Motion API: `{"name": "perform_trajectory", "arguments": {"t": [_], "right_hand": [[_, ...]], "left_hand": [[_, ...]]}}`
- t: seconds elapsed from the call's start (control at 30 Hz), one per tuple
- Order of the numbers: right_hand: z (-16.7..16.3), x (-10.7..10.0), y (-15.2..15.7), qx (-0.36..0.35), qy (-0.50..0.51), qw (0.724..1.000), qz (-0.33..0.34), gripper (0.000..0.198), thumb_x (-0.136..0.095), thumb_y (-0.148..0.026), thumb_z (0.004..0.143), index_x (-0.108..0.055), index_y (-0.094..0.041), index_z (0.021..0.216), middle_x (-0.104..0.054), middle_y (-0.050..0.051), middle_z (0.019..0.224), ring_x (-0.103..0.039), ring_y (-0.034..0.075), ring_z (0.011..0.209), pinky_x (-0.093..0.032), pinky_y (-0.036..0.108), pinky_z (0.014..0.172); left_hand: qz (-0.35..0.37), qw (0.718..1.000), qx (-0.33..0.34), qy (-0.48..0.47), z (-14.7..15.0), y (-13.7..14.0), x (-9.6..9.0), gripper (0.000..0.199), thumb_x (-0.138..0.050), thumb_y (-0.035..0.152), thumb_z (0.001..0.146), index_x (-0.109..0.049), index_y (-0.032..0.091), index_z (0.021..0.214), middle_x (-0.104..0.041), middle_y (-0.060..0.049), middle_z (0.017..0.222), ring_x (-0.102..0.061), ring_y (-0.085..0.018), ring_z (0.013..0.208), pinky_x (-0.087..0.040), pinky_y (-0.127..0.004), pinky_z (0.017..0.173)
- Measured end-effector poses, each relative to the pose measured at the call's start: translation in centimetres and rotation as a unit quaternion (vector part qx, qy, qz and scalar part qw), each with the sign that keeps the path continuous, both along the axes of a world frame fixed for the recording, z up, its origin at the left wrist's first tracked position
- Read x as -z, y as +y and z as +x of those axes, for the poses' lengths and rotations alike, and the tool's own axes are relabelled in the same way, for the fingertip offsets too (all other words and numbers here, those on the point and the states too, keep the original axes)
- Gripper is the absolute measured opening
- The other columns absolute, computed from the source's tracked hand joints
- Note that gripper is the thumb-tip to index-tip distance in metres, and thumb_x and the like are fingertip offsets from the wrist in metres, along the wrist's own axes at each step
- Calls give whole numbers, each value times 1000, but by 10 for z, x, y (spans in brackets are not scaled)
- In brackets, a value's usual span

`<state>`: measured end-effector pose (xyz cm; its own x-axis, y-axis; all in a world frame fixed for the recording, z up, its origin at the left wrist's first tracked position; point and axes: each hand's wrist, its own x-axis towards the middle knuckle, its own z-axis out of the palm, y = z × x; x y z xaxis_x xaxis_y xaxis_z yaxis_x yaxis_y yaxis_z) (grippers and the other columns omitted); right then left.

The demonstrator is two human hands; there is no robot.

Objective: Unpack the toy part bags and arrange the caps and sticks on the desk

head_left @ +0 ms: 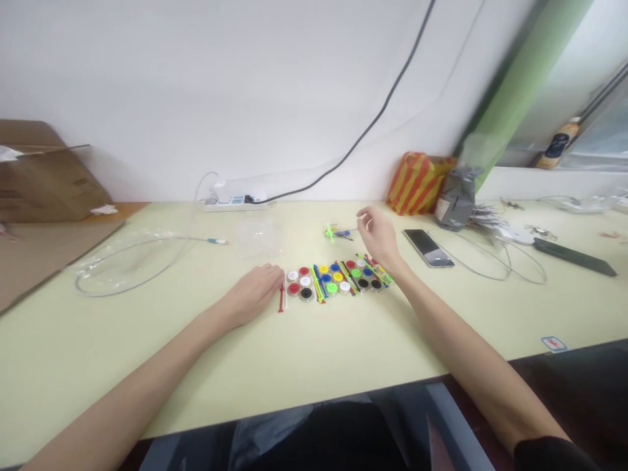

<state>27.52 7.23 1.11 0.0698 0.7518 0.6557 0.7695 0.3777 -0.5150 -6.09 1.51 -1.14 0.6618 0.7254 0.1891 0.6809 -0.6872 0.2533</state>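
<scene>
My left hand (pixel 255 293) lies on the table with its fingers stretched out flat, the tips beside a thin red plastic stick (pixel 281 299) at the left end of a row. Small round discs with coloured centres (pixel 324 278) and thin coloured plastic sticks (pixel 318 284) alternate along this row. My right hand (pixel 377 237) is over the row's far right side, fingers curled in a pinch. What lies between its fingertips is too small to make out. Just left of them is a small loose pile of coloured plastic pieces (pixel 337 233), bright green, yellow and blue.
A phone (pixel 428 248) lies right of my right hand. Behind it stand a striped bag (pixel 417 183) and a grey bag (pixel 456 199). A power strip (pixel 235 202) sits against the wall, with a white cable (pixel 147 278) and clear plastic (pixel 258 237) before it. A cardboard box (pixel 46 180) is far left.
</scene>
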Motion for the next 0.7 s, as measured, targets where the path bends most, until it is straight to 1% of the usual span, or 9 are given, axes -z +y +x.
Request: {"name": "perform_trajectory", "arguments": {"t": [0.07, 0.1, 0.17, 0.23, 0.37, 0.47, 0.53, 0.63, 0.7], "right_hand": [[15, 7, 23, -44, -25, 998, -36, 34, -58, -22, 89, -63, -18, 122, -69, 9, 103, -61, 23, 89, -46, 35, 83], [21, 10, 33, -72, -47, 994, -63, 37, -60, -21, 88, -63, -17, 125, -69, 11, 109, -61, 24, 96, -46, 37, 88], [29, 14, 49, -103, -91, 984, -111, 33, -63, -21, 87, -67, -16, 120, -68, 12, 113, -60, 25, 103, -45, 39, 94], [31, 17, 59, -108, -121, 977, -139, 25, -63, -20, 88, -71, -17, 112, -69, 12, 110, -59, 26, 104, -44, 39, 95], [26, 18, 65, -107, -173, 967, -156, 18, -58, -19, 92, -74, -19, 102, -71, 10, 102, -58, 24, 101, -42, 35, 93], [24, 19, 64, -102, -205, 960, -164, 15, -60, -15, 89, -74, -18, 97, -72, 9, 98, -58, 23, 97, -40, 32, 88], [25, 20, 64, -93, -205, 961, -163, 14, -61, -14, 89, -73, -17, 96, -72, 9, 96, -58, 22, 94, -39, 31, 84], [28, 24, 65, -82, -190, 965, -162, 16, -59, -23, 94, -71, -17, 101, -72, 9, 91, -59, 20, 85, -38, 29, 76], [29, 28, 67, -83, -160, 969, -169, 19, -58, -28, 96, -71, -16, 102, -72, 7, 87, -59, 18, 77, -39, 28, 72]], "left_hand": [[7, 999, -34, -23, -2, 0, 1, 33, -24, 34, 107, -43, 22, 82, -52, -5, 81, -49, -24, 77, -42, -39, 76], [11, 998, -54, -34, -2, -1, 1, 33, -24, 35, 106, -42, 22, 82, -51, -4, 80, -49, -23, 76, -42, -39, 74], [15, 995, -83, -56, -2, -3, -1, 34, -24, 36, 107, -40, 23, 81, -50, -4, 79, -49, -23, 75, -42, -38, 73], [16, 992, -98, -74, -2, -6, -4, 34, -23, 37, 107, -39, 23, 81, -49, -3, 79, -49, -22, 76, -42, -38, 73], [22, 989, -113, -94, -2, -10, -8, 34, -22, 39, 107, -40, 23, 83, -48, -3, 80, -50, -23, 77, -42, -39, 76], [28, 989, -118, -90, -2, -10, -7, 34, -23, 40, 107, -41, 23, 83, -48, -3, 79, -50, -23, 78, -41, -39, 76], [29, 989, -119, -87, -1, -9, -6, 35, -23, 40, 107, -42, 23, 83, -49, -3, 79, -50, -23, 77, -41, -39, 76], [32, 989, -115, -86, -1, -6, -5, 34, -25, 40, 107, -44, 23, 85, -52, -4, 81, -52, -23, 78, -42, -39, 77], [38, 989, -112, -89, -2, -5, -8, 32, -27, 40, 106, -48, 22, 89, -55, -5, 85, -53, -23, 81, -43, -39, 78]]}}
